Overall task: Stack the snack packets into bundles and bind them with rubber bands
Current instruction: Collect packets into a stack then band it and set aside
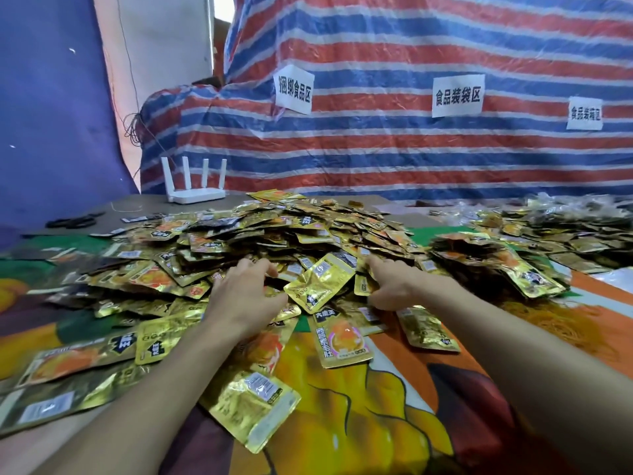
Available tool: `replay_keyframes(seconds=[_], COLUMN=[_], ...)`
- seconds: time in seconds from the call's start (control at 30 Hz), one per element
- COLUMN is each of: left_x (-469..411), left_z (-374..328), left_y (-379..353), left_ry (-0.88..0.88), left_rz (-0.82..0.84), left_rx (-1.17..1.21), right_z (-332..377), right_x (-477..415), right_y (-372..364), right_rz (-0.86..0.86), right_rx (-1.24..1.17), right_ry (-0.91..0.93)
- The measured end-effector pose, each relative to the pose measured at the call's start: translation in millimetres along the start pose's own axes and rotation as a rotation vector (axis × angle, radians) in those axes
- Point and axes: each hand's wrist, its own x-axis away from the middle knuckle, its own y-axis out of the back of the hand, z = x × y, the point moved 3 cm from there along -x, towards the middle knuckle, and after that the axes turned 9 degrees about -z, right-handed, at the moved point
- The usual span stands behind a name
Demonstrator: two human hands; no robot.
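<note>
We find the left hand [245,293] and right hand [394,287] apart, fingers curled into the snack packets [274,231] heaped mid-way across the bench [359,406], any grip indeterminable, rubber bands [551,325] piled near its right edge.

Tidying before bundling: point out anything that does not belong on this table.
The white four-antenna router stands at the far left of the grey tabletop, behind the heap of gold foil snack packets; it is no packing item.
</note>
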Motion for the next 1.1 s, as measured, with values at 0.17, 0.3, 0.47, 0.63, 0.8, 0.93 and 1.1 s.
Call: replay_keyframes(seconds=[0.17,0.3,0.47,0.63,0.8,0.93,1.1], left_x=[-4.5,-7.3,-8.8,-7.6,-8.3,-9.3,-10.2], left_z=[4.2,10.1,13.8,9.6,1.4,-0.7,0.4], left_y=[-7.0,-12.7,-21.8,-31.0,-32.7,-29.1,-29.4], left_ry=[0.004,-0.008,-0.042,-0.084,-0.13,-0.134,-0.067], left_rz=[0.012,0.067,0.139,0.097,-0.032,-0.103,-0.064], left_rx=[-0.012,-0.1,-0.179,-0.239,-0.305,-0.17,-0.176], right_z=[4.4,6.1,10.3,31.3,57.9,72.0,90.6], right_x=[1.8,3.9,12.0,17.4,23.2,31.0,26.2], right_y=[-7.9,-3.0,7.0,9.0,20.6,31.3,35.1], right_rz=[-0.135,-0.226,-0.413,-0.509,-0.689,-0.825,-0.921], right_rx=[0.09,0.107,0.016,-0.197,-0.343,-0.6,-0.971], right_ry=[0.027,0.12,0.208,0.341,0.441,0.436,0.279])
